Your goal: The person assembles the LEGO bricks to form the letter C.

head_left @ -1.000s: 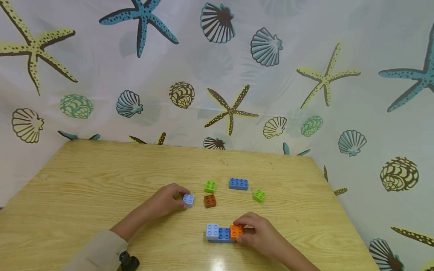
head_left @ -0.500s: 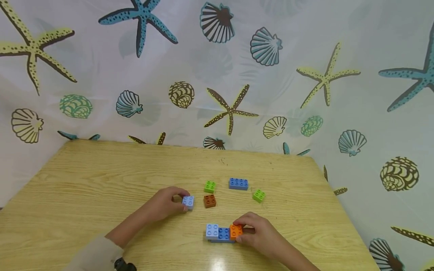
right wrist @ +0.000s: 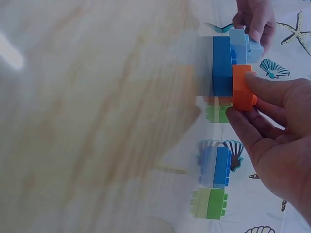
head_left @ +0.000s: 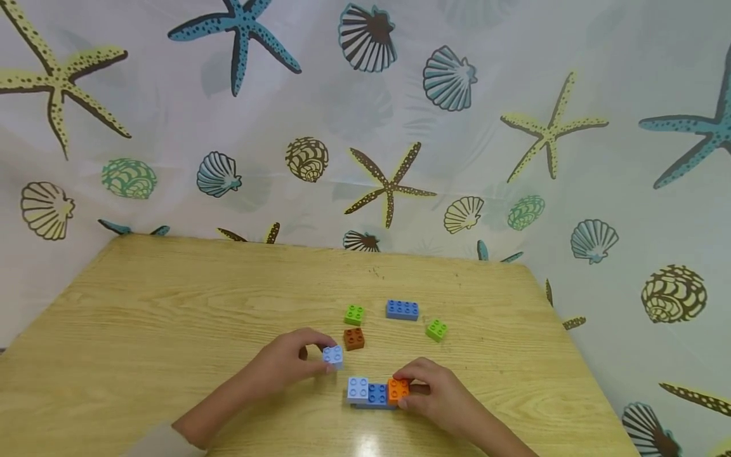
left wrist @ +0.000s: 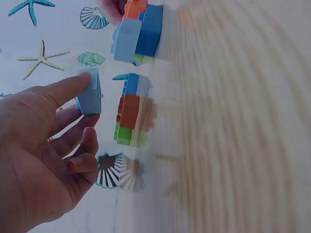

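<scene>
Resting on the table (head_left: 171, 298), a blue brick (head_left: 377, 394) is topped by a pale-blue block (head_left: 358, 388) and an orange block (head_left: 398, 390), the latter pinched by the right hand (head_left: 436, 393). Above the table, a second pale-blue block (head_left: 333, 356) is pinched by the left hand (head_left: 289, 362).

The left hand (head_left: 287, 363) and the right hand (head_left: 438, 392) both hold a pinch, forearms (head_left: 221, 406) slanting inward.

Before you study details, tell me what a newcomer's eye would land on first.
Probably the backdrop with starfish and shells behind the table. Next, the orange brick on the right end of a blue base, pinched by the right hand. Left of that, the left hand holds a pale blue brick.
</scene>
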`<state>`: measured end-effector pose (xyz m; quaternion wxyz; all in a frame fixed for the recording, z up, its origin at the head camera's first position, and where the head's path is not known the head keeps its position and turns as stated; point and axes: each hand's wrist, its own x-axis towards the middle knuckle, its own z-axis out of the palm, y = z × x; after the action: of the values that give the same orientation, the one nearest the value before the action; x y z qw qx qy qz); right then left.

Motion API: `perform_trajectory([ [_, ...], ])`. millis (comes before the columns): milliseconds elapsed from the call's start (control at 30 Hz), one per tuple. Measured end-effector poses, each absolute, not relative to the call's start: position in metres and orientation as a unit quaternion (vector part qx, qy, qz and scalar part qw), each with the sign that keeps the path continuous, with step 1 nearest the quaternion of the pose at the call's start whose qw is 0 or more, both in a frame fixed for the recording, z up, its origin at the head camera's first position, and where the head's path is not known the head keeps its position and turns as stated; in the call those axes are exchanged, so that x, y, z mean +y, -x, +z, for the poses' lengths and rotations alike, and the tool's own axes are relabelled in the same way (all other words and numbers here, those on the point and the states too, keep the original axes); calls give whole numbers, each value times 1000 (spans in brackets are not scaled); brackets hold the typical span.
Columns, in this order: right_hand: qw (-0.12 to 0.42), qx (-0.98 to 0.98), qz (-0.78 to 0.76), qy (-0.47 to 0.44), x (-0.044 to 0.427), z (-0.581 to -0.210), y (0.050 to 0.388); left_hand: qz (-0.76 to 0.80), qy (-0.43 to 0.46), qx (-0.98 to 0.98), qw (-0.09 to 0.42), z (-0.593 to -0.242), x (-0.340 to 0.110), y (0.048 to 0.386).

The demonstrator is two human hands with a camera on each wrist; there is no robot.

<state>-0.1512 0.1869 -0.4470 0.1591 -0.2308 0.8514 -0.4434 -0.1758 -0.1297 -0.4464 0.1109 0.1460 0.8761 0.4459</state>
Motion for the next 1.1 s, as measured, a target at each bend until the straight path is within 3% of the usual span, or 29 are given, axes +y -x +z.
perform_trajectory([
  [600, 156, 839, -467, 232, 187, -449, 150, 419, -174, 881, 134, -438, -99, 153],
  [1100, 158, 840, -465, 230, 186, -445, 149, 389, -193, 895, 106, -441, -88, 149],
])
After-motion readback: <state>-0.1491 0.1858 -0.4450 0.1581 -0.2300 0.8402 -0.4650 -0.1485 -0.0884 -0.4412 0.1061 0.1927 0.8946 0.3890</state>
